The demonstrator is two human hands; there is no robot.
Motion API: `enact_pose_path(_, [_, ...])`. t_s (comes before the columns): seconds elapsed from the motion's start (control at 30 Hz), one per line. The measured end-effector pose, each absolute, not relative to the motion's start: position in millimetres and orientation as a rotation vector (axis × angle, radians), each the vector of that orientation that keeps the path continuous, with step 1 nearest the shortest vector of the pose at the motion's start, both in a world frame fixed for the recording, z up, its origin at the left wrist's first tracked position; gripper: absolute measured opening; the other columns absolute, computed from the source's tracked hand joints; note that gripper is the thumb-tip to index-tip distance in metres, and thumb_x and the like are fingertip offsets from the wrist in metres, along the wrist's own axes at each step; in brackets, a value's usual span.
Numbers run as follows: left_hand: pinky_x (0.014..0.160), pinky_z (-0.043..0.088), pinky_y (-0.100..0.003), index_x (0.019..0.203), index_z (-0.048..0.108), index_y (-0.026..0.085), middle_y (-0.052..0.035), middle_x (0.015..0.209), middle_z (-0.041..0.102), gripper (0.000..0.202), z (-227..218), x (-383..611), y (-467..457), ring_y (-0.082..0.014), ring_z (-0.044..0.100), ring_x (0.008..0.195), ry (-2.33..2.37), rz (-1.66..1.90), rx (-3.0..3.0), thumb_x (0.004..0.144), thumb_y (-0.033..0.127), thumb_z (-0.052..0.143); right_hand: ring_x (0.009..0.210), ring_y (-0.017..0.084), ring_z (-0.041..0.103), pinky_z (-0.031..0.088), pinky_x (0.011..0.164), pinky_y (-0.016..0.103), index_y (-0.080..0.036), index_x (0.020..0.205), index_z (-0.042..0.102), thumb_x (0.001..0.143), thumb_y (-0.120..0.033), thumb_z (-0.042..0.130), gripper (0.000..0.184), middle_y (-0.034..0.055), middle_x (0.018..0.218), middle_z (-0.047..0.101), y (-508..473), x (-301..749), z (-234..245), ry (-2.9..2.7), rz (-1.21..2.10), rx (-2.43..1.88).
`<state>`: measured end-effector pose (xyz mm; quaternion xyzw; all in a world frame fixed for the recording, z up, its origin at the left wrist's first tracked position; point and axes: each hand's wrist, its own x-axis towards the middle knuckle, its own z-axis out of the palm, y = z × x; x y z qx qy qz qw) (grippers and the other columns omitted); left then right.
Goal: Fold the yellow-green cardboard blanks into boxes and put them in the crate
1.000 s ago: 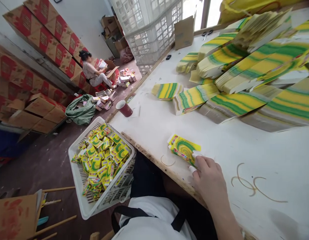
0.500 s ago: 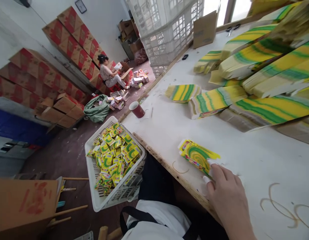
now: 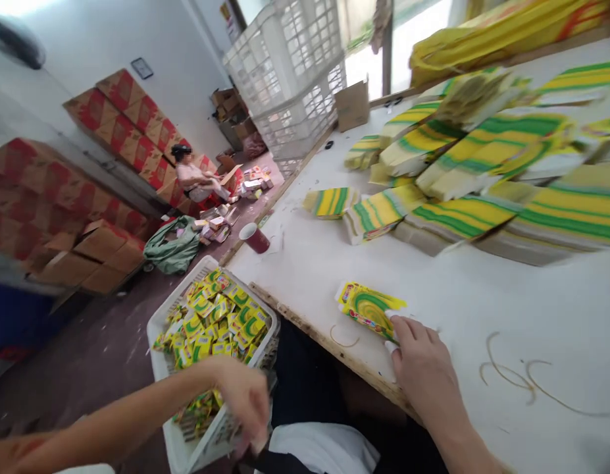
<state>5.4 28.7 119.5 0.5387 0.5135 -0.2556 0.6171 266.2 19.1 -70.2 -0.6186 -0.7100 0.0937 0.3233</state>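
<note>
My right hand [image 3: 420,365] rests on the white table [image 3: 482,303], its taped fingertips pressing the near end of a small stack of flat yellow-green cartons [image 3: 368,308]. My left hand [image 3: 245,398] hangs over the near rim of a white plastic basket [image 3: 196,447] on the floor beside the table. The basket is full of small folded yellow-green boxes [image 3: 216,319]. Motion smears the left hand, so its fingers and anything in them cannot be made out.
Large stacks of flat yellow-green cartons [image 3: 482,171] cover the far right of the table. A red cup [image 3: 255,238] stands at the table's left edge. Rubber bands [image 3: 522,378] lie near my right hand. White crates [image 3: 289,72], red-brown boxes [image 3: 127,118], and a seated person [image 3: 196,178] are farther back.
My left arm has come into view from the lower left and reached over the basket. The right hand stays on the carton stack; the camera has swung slightly.
</note>
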Motion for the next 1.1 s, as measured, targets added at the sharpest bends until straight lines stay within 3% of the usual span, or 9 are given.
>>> enact_pose_path(0.07, [0.064, 0.048, -0.025, 0.083, 0.073, 0.018, -0.0027, 0.072, 0.072, 0.043, 108, 25, 62, -0.0159, 0.063, 0.067, 1.117, -0.46, 1.283, 0.074, 0.059, 0.07, 0.089, 0.025, 0.057, 0.049, 0.075, 0.036, -0.014, 0.112, 0.051, 0.077, 0.003, 0.049, 0.039, 0.0104, 0.101, 0.064, 20, 263, -69, -1.83, 0.253, -1.664])
enact_pose_path(0.13, [0.075, 0.047, -0.026, 0.102, 0.07, 0.019, -0.0035, 0.081, 0.073, 0.054, 91, 49, 83, -0.0162, 0.064, 0.077, 1.139, -0.186, 1.312, 0.075, 0.065, 0.066, 0.091, 0.024, 0.057, 0.048, 0.077, 0.035, -0.015, 0.114, 0.05, 0.075, 0.005, 0.048, 0.044, 0.0099, 0.103, 0.064, 21, 260, -69, -1.789, 0.242, -1.702])
enact_pose_path(0.23, [0.079, 0.046, -0.027, 0.117, 0.063, 0.02, -0.0036, 0.083, 0.071, 0.061, 61, 79, 81, -0.0154, 0.064, 0.081, 1.092, 0.084, 1.163, 0.071, 0.06, 0.073, 0.092, 0.023, 0.058, 0.047, 0.079, 0.034, -0.015, 0.117, 0.049, 0.074, 0.005, 0.048, 0.047, 0.0087, 0.104, 0.065, 24, 257, -67, -1.767, 0.233, -1.726])
enact_pose_path(0.37, [0.075, 0.045, -0.024, 0.108, 0.069, 0.019, -0.0054, 0.083, 0.072, 0.046, 37, 91, 51, -0.0136, 0.064, 0.079, 0.978, 0.154, 0.956, 0.072, 0.046, 0.079, 0.086, 0.022, 0.059, 0.046, 0.077, 0.033, -0.014, 0.117, 0.052, 0.075, 0.005, 0.046, 0.046, 0.0073, 0.097, 0.067, 25, 255, -63, -1.8, 0.314, -1.752])
enact_pose_path(0.67, [0.058, 0.047, -0.02, 0.092, 0.072, 0.014, -0.0027, 0.071, 0.068, 0.041, 18, 81, 43, -0.0098, 0.06, 0.061, 1.228, 0.767, 0.622, 0.066, 0.044, 0.084, 0.085, 0.023, 0.057, 0.049, 0.074, 0.036, -0.016, 0.119, 0.044, 0.068, 0.001, 0.04, 0.054, 0.0086, 0.093, 0.059, 27, 259, -65, -1.533, 0.458, -1.723])
enact_pose_path(0.77, [0.062, 0.05, -0.02, 0.095, 0.071, 0.019, -0.0016, 0.083, 0.069, 0.045, 9, 80, 45, -0.0114, 0.064, 0.073, 1.22, 0.95, 0.643, 0.066, 0.052, 0.081, 0.074, 0.018, 0.055, 0.049, 0.065, 0.032, -0.019, 0.117, 0.04, 0.067, -0.003, 0.043, 0.053, 0.0034, 0.085, 0.056, 20, 253, -52, -1.316, 0.674, -1.623])
enact_pose_path(0.93, [0.087, 0.054, -0.035, 0.111, 0.067, 0.024, -0.0093, 0.121, 0.066, 0.069, 13, 92, 36, -0.0258, 0.061, 0.111, 1.08, 1.217, 0.624, 0.058, 0.066, 0.078, 0.073, 0.013, 0.055, 0.048, 0.064, 0.025, -0.024, 0.119, 0.035, 0.065, -0.003, 0.047, 0.059, 0.0004, 0.092, 0.055, -1, 216, -17, -1.144, 1.146, -1.238])
enact_pose_path(1.0, [0.085, 0.055, -0.036, 0.112, 0.068, 0.022, -0.0113, 0.114, 0.069, 0.073, 20, 96, 31, -0.0276, 0.062, 0.109, 1.001, 1.259, 0.617, 0.058, 0.071, 0.075, 0.072, 0.012, 0.054, 0.046, 0.062, 0.024, -0.025, 0.119, 0.035, 0.065, -0.002, 0.046, 0.059, -0.0007, 0.089, 0.054, -10, 200, -9, -1.131, 1.24, -1.122])
enact_pose_path(1.1, [0.08, 0.056, -0.035, 0.095, 0.071, 0.018, -0.0077, 0.087, 0.069, 0.064, 27, 97, 30, -0.0246, 0.067, 0.09, 0.929, 1.295, 0.542, 0.059, 0.071, 0.073, 0.073, 0.012, 0.05, 0.045, 0.064, 0.024, -0.024, 0.119, 0.037, 0.069, -0.005, 0.049, 0.054, -0.0014, 0.087, 0.052, -18, 185, -3, -1.076, 1.295, -1.068])
